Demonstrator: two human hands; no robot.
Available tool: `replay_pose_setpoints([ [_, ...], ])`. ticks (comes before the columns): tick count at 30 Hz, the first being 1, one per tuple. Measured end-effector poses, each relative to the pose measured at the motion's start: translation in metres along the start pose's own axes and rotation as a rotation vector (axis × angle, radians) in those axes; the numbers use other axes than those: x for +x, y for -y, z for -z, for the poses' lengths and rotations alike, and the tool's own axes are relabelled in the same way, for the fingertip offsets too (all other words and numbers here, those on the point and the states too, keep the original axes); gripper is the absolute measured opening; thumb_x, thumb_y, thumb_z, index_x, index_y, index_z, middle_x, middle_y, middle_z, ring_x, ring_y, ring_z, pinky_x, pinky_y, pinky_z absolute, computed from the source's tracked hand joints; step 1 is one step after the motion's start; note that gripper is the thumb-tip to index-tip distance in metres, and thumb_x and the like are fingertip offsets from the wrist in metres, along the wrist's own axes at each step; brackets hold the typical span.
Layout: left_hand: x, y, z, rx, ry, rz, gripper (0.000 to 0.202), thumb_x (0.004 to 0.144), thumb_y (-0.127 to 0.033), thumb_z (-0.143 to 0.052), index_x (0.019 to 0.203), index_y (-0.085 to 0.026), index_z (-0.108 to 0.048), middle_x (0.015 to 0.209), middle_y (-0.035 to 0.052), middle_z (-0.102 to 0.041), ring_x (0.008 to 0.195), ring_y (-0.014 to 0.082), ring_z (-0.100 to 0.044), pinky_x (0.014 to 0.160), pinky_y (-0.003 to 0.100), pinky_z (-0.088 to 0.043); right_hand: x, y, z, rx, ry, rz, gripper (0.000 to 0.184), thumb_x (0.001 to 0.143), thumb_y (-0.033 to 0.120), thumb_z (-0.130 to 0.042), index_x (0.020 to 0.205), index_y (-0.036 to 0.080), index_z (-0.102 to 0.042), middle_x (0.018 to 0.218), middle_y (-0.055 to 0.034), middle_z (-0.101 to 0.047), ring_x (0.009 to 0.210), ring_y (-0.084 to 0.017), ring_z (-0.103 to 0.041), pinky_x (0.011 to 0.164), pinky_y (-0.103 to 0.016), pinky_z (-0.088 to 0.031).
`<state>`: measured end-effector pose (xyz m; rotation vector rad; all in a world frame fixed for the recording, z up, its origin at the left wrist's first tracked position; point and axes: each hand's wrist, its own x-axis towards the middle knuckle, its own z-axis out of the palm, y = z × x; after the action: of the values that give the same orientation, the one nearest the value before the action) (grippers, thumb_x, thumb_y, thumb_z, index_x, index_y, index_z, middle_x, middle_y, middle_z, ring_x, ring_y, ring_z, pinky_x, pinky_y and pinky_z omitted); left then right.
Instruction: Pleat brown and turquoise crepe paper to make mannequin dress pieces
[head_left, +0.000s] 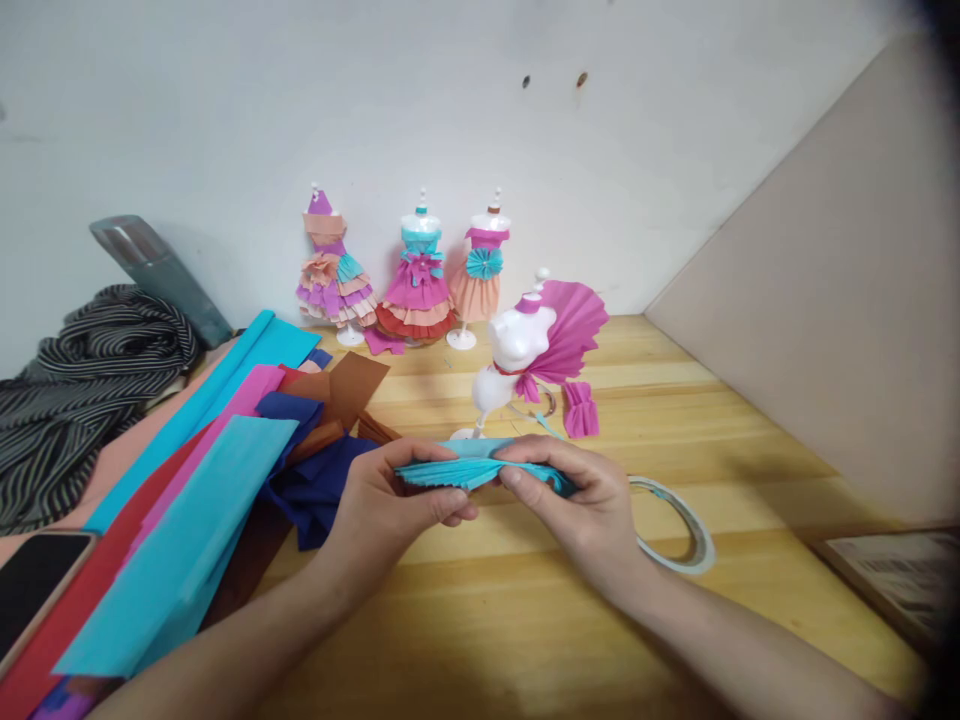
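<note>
Between my two hands is a strip of turquoise crepe paper (pixel 450 470), gathered into narrow pleats on its left part. My left hand (pixel 397 500) pinches the pleated end, thumb below and fingers behind. The fingers of my right hand (pixel 577 490) press together on the paper's right part, where it bends and curls. Just behind the paper stands a small white mannequin (pixel 517 340) with a pleated magenta paper fan (pixel 570 330) at its back. A roll of tape (pixel 701 545) lies beside my right hand.
Three mannequins in paper dresses (pixel 420 290) stand along the wall. Coloured crepe sheets (pixel 195 520), a phone (pixel 37 590), striped cloth (pixel 112 350) and a grey bottle (pixel 157 270) crowd the left. A magenta paper piece (pixel 580 410) lies right of the white mannequin.
</note>
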<state>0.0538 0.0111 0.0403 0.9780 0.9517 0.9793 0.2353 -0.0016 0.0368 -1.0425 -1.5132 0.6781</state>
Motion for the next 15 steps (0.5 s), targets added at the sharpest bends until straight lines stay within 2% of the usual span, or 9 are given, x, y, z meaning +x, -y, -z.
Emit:
replay_pose_setpoints([
  [6,0.001,-0.001,0.001,-0.002,0.019,0.037,0.047,0.052,-0.022,-0.087,0.093,-0.013,-0.066,0.070,0.0055,-0.074,0.070,0.0222,-0.072,0.068,0.030,-0.058,-0.001,-0.001,-0.001,-0.042,-0.025,0.044,0.004,0.077,0.019,-0.067,0.077,0.020,-0.071,0.070,-0.0018,-0.072,0.059,-0.015,-0.065,0.053,-0.023,-0.050],
  [8,-0.002,-0.002,-0.001,0.014,-0.007,0.028,0.050,0.051,-0.023,-0.087,0.096,-0.014,-0.066,0.074,0.0051,-0.075,0.071,0.0230,-0.072,0.068,0.031,-0.058,-0.001,-0.001,-0.002,-0.039,-0.032,0.057,0.004,0.077,0.018,-0.068,0.078,0.020,-0.071,0.070,-0.0015,-0.072,0.059,-0.015,-0.065,0.054,-0.023,-0.051],
  [11,-0.006,-0.004,-0.006,0.084,-0.097,-0.031,0.045,0.051,-0.023,-0.086,0.092,-0.016,-0.068,0.075,0.0035,-0.074,0.070,0.0216,-0.071,0.065,0.029,-0.058,-0.001,0.000,-0.003,-0.039,-0.031,0.055,0.004,0.077,0.019,-0.067,0.077,0.020,-0.071,0.070,-0.0018,-0.072,0.060,-0.015,-0.066,0.053,-0.023,-0.051],
  [15,-0.009,-0.007,-0.010,0.181,-0.158,-0.090,0.034,0.053,-0.026,-0.085,0.081,-0.016,-0.068,0.064,0.0009,-0.070,0.061,0.0182,-0.068,0.057,0.025,-0.055,-0.001,0.001,-0.004,-0.041,-0.018,0.051,0.005,0.078,0.020,-0.066,0.077,0.020,-0.071,0.070,-0.0026,-0.073,0.060,-0.016,-0.066,0.054,-0.025,-0.052],
])
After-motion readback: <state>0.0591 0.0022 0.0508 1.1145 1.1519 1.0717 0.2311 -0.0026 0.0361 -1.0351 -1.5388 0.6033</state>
